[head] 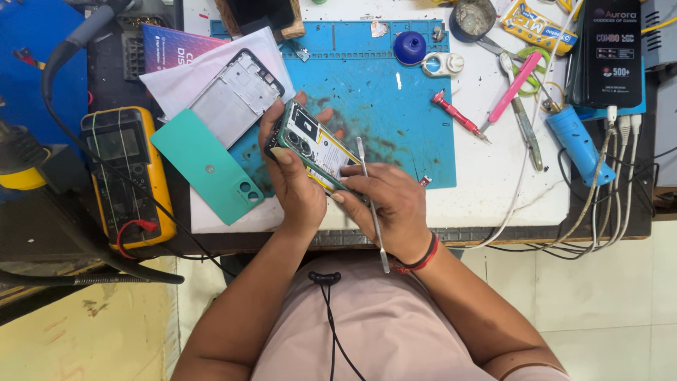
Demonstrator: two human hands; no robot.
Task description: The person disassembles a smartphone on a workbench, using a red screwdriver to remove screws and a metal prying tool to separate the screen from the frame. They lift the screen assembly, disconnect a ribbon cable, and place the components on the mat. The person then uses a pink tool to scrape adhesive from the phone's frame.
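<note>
My left hand (293, 176) grips an opened phone (315, 144) with a green frame, its back cover off and its inner parts showing. My right hand (388, 204) rests against the phone's lower end and holds a thin metal pry tool (371, 212) that runs from above the fingers down past the wrist. Both hands hover over the near edge of a blue work mat (395, 99). A green back cover (204, 166) lies flat just left of my left hand. A grey phone frame (236, 95) lies on white paper beyond it.
A yellow multimeter (130, 176) sits at the left table edge with its leads. On the right lie a red screwdriver (458, 116), a pink tool (515, 85), tweezers, a blue handheld tool (578, 144), white cables and a black box (612, 53). A blue suction cup (410, 46) stands at the mat's top.
</note>
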